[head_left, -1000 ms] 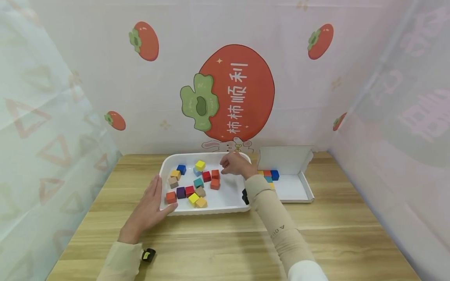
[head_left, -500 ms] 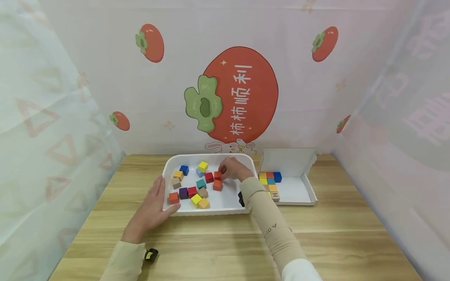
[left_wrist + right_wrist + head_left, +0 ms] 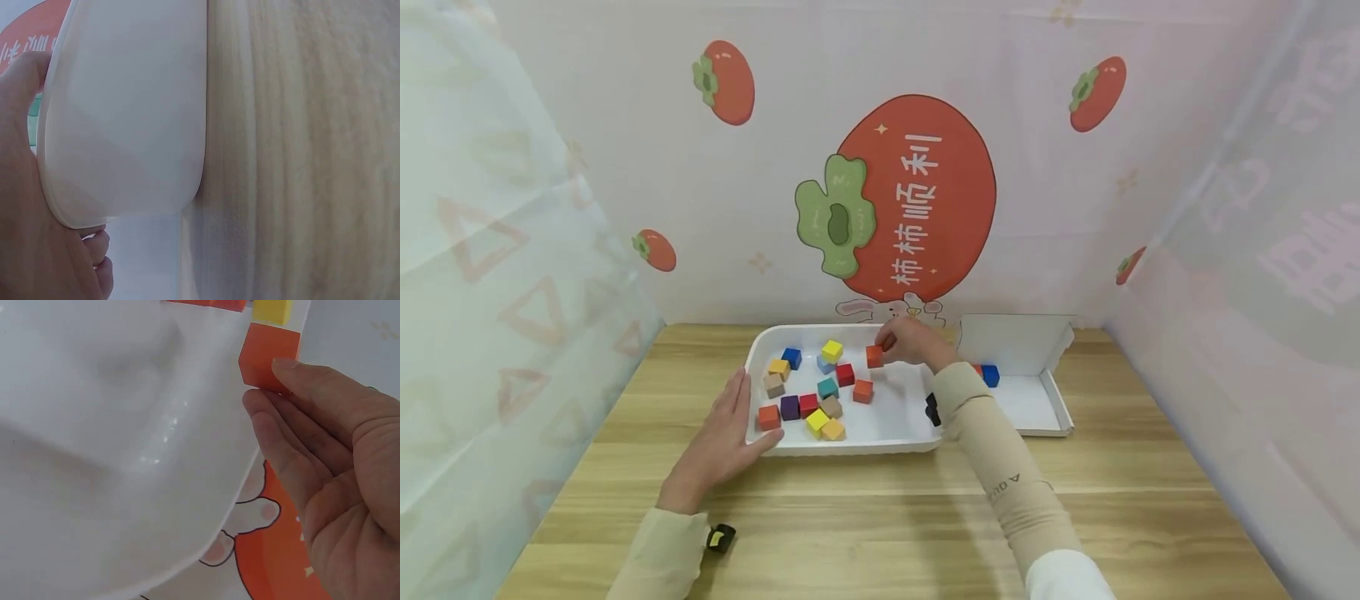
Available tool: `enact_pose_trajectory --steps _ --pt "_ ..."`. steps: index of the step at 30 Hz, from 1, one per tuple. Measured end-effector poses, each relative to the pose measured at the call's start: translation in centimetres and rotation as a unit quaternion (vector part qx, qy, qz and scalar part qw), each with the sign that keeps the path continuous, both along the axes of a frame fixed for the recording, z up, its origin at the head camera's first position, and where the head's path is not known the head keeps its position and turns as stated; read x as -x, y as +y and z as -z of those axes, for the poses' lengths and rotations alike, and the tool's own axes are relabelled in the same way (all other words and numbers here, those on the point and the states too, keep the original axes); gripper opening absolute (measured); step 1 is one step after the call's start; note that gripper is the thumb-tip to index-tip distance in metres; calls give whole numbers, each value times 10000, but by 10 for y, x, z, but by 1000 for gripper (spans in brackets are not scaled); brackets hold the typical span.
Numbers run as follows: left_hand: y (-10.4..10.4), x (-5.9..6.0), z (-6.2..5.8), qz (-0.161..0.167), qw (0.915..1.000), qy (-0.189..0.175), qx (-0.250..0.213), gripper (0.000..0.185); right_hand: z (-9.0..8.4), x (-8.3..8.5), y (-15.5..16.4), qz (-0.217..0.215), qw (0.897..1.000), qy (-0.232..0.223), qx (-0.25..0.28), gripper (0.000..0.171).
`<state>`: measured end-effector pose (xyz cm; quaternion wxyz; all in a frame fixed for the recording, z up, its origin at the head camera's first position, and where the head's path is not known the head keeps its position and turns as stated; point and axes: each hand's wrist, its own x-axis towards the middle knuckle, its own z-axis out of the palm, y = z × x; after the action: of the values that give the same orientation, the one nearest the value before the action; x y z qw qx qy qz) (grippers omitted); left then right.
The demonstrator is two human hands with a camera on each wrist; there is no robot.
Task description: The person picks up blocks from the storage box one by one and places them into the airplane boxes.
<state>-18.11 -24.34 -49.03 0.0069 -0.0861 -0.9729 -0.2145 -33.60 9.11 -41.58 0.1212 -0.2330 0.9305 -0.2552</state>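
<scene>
On the back wall, a big red persimmon (image 3: pixel 917 196) carries four white Chinese characters, 柿柿顺利, running down its side. The sleeve (image 3: pixel 1011 492) of the right arm bears small dark lettering, too small to make out in full.

The right hand (image 3: pixel 917 343) pinches an orange block (image 3: pixel 874 356) between thumb and fingertips, holding it just above the far side of the white tray (image 3: pixel 895 440). The block is a plain cube, flat matte orange, with no marks on the faces that show.

The left hand (image 3: pixel 718 446) lies flat with straight fingers against the tray's near left corner, resting on the wooden tabletop (image 3: pixel 880 517).

In the tray lie scattered blocks: a yellow block (image 3: pixel 831 351), a blue block (image 3: pixel 792 358) and others. To the right sits an open white box (image 3: pixel 1037 392) with a few blocks packed in its far left corner.
</scene>
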Motion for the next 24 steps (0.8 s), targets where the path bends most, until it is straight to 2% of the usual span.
enact_pose_trajectory --steps 6,10,14,18,24 --pt "0 1 0 8 10000 -23 45 114 -20 -10 15 -388 9990 203 -13 27" --pt "-1 1 0 12 10000 -37 17 114 -32 -22 30 -687 9972 285 57 27" --pt "-2 1 -1 24 10000 -44 33 114 -41 -35 50 -804 9961 313 194 27" --pt "-3 1 -1 25 10000 -48 57 114 -47 -47 73 -804 9958 314 316 25" --pt "-1 2 -1 49 10000 -61 24 114 -49 -58 111 -449 9976 317 417 24"
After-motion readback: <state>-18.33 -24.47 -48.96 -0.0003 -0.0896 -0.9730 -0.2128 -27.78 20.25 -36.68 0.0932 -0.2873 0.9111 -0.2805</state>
